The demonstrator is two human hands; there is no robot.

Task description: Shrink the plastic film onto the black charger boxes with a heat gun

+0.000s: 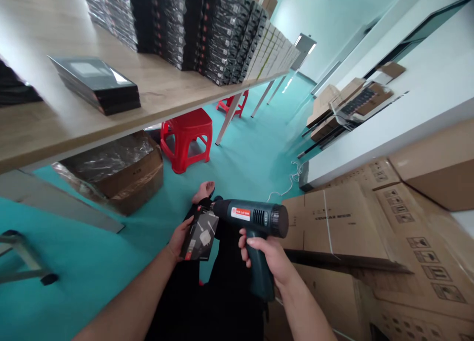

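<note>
My right hand (268, 254) is wrapped round the grip of a dark green heat gun (246, 215) with an orange and white label. Its nozzle points left, close to the upper edge of a small black box (202, 236) printed with a white charger and cable. Whether the nozzle touches the box I cannot tell. My left hand (180, 238) grips that box by its left side, over my lap. The fingers behind the box are hidden.
A wooden table (163, 92) at the left bears tall stacks of wrapped black boxes (222, 35) and a few boxes (96, 84) near its edge. Below are a red stool (188, 136) and an open carton (137, 175). Large cartons (344, 222) stand close on my right.
</note>
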